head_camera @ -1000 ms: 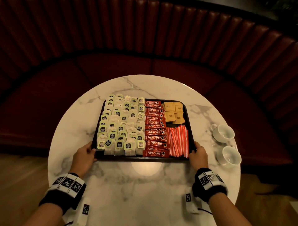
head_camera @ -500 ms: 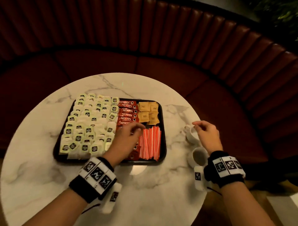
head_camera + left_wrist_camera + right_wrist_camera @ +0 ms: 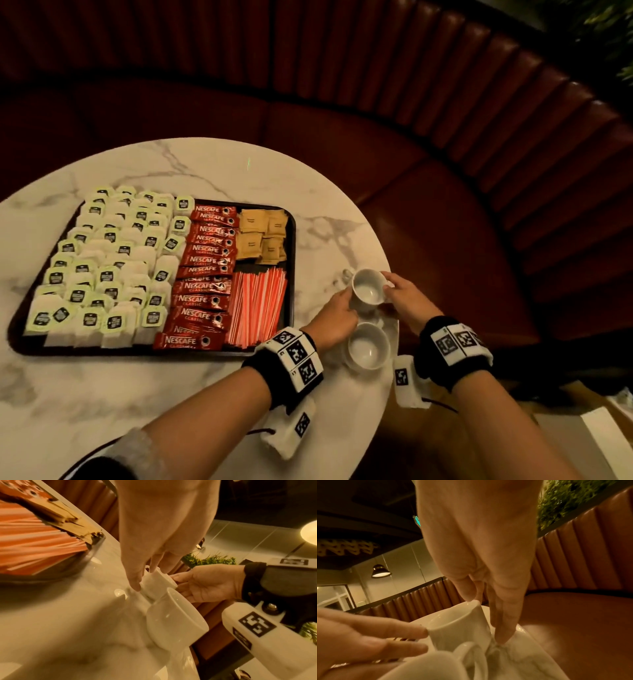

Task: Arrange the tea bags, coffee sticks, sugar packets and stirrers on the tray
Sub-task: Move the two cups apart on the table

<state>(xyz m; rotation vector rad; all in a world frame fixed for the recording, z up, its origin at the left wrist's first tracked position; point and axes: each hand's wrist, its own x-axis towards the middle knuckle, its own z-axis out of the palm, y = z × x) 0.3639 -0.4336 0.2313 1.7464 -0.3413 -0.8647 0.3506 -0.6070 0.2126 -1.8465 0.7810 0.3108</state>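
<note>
Neatly filled black tray (image 3: pixel 291 240)

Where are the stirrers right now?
In the head view, the stirrers lie in the tray's near right corner, right of the coffee sticks and below the sugar packets.

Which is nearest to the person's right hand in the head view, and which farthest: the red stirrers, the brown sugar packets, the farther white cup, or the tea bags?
1. The farther white cup, touched by the right hand on its right side.
2. The red stirrers, at the tray's near right corner.
3. The brown sugar packets, at the tray's far right corner.
4. The tea bags, filling the tray's left side.
</note>
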